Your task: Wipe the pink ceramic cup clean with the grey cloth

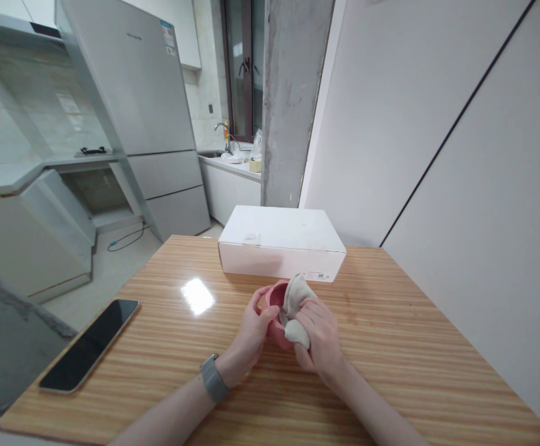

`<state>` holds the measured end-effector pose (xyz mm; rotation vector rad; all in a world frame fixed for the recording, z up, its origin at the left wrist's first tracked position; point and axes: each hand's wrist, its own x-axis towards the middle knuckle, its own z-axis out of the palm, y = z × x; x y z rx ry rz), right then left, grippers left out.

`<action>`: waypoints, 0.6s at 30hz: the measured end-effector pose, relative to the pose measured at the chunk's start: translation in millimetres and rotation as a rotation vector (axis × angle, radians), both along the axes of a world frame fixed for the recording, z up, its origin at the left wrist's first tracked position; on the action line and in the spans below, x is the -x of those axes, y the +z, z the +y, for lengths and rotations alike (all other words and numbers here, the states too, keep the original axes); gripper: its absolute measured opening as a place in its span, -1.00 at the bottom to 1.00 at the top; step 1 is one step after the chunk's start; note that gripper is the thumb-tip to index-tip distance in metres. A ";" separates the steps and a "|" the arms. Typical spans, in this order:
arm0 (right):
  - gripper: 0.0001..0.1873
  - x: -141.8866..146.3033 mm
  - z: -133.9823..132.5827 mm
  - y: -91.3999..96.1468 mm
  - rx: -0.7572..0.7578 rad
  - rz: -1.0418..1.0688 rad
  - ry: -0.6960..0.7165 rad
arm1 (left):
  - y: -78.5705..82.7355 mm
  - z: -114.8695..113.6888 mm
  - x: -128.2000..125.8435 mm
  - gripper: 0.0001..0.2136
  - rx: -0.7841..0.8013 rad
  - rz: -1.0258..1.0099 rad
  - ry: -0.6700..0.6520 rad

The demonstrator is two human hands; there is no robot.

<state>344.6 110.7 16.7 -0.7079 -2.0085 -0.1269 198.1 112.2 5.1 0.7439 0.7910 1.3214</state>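
Note:
My left hand (251,328) grips a pink silicone cup (278,297) from its left side, with the fingers curled around the wall. My right hand (320,337) is shut on a crumpled beige cloth (298,296) and presses it against the cup's mouth. Part of the cloth goes into the cup, and the hands hide most of the cup's lower body. A grey-banded watch (214,378) sits on my left wrist. Both hands are held just above the wooden table (390,347).
A white cardboard box (281,244) stands on the table just beyond my hands. A black smartphone (88,345) lies face up near the table's left edge. Behind the table are a concrete pillar (291,93), a refrigerator (144,105) and a kitchen counter with a tap (223,137).

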 end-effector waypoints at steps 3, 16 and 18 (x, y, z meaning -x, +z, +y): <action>-0.78 -6.6 2.7 4.1 -0.016 -0.005 0.048 | 3.0 -2.7 -0.4 -0.43 0.043 -0.032 -0.068; -0.63 -15.3 -1.3 13.6 0.081 -0.053 0.352 | 3.9 19.7 36.9 -0.56 0.289 0.001 -0.586; -0.63 -13.3 -2.7 12.8 0.085 -0.061 0.379 | 7.7 17.6 35.5 -0.68 0.270 0.025 -0.561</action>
